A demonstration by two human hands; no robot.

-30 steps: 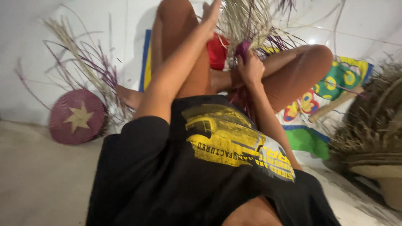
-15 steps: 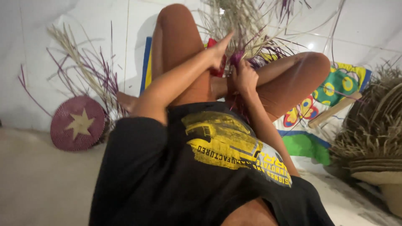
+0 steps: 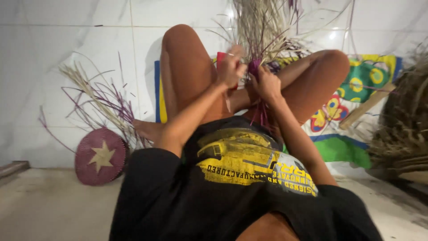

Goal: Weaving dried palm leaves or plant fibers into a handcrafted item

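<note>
At top centre the straw bundle (image 3: pixel 261 27) runs out of frame; my right hand (image 3: pixel 266 82) grips its purple base, left hand (image 3: pixel 231 69) fingers curled alongside, hold unclear.

Both hands, left hand (image 3: pixel 230 68) and right hand (image 3: pixel 266 82), apparently grip the straw bundle (image 3: pixel 261 33) between raised knees.

A round woven purple disc with a pale star (image 3: pixel 101 156) leans at the foot of a white tiled wall (image 3: pixel 67 44), just beside a loose spray of purple and straw-coloured fibres (image 3: pixel 100 100) fanning up against the tiles. A brightly patterned mat with flowers and butterflies (image 3: pixel 352 93) lies spread on the floor (image 3: pixel 44 205), a wooden stick (image 3: pixel 368 105) resting across it. At the right edge sits a heaped pile of dry brown straw (image 3: pixel 401 125).
</note>
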